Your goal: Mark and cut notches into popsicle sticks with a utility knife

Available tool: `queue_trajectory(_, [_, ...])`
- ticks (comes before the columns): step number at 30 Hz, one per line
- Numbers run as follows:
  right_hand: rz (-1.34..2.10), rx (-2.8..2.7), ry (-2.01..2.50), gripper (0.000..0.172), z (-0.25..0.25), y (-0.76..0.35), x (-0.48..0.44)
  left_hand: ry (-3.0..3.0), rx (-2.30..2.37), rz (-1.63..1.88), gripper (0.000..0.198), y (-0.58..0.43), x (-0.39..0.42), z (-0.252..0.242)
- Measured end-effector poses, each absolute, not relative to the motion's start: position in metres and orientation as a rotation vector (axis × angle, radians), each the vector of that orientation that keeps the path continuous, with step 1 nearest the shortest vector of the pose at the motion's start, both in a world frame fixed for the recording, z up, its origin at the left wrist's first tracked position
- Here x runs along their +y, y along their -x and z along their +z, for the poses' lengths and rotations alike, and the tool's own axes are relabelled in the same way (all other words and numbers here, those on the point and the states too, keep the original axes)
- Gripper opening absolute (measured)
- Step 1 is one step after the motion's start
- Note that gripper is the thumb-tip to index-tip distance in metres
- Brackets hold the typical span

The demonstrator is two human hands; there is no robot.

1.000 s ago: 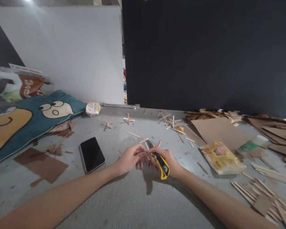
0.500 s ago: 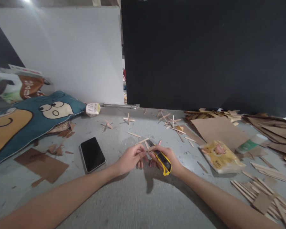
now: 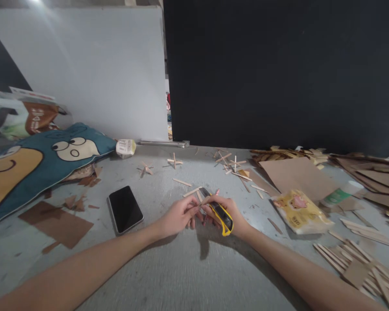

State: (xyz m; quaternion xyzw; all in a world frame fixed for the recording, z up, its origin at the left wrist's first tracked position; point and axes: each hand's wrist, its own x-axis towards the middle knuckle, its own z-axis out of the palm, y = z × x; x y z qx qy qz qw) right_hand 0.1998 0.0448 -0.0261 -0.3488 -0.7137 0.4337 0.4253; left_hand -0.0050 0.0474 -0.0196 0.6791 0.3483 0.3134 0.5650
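My right hand (image 3: 231,214) is closed round a yellow and black box cutter (image 3: 223,217), its front end pointing away and to the left. Close beside it, my left hand (image 3: 180,214) has its fingers pinched together, almost meeting the right fingertips. Whatever lies in that pinch is too small and covered to make out. Thin wooden sticks (image 3: 191,192) lie on the table just beyond the fingers. A small red and white object pokes out behind my right hand, mostly hidden.
A black phone (image 3: 125,209) lies left of my hands, with cut brown cardboard (image 3: 56,222) and a teal cushion (image 3: 81,144) farther left. Small stick crosses (image 3: 174,161) stand at the back. On the right are a yellow tissue pack (image 3: 301,211), a green-white tube (image 3: 340,194) and piled sticks (image 3: 343,263).
Both hands stay together in nearly the same place. My right fingers and the box cutter have shifted very slightly; the whole view has moved a little.
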Motion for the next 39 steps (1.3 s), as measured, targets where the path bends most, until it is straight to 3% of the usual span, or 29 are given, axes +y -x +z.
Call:
queue_trajectory(13, [1.171,-1.747,0.93,0.049,-0.0281,-0.1978,0.0438,-1.572,0.805,0.747,0.051,0.0072,0.0481,-0.0223])
queue_trajectory(20, [1.112,-1.772,0.968,0.044,-0.0295,-0.2002,0.0438,-1.621,0.816,0.735,0.05,0.0059,0.0482,-0.0193])
queue_trajectory(28, [1.101,-1.738,0.956,0.041,-0.023,-0.198,0.041,-1.653,0.911,0.803,0.034,0.0071,0.0465,-0.0196])
queue_trajectory(39, [1.095,-1.73,1.0,0.042,-0.023,-0.1994,0.0391,-1.608,0.873,0.78,0.04,0.0068,0.0458,-0.0166])
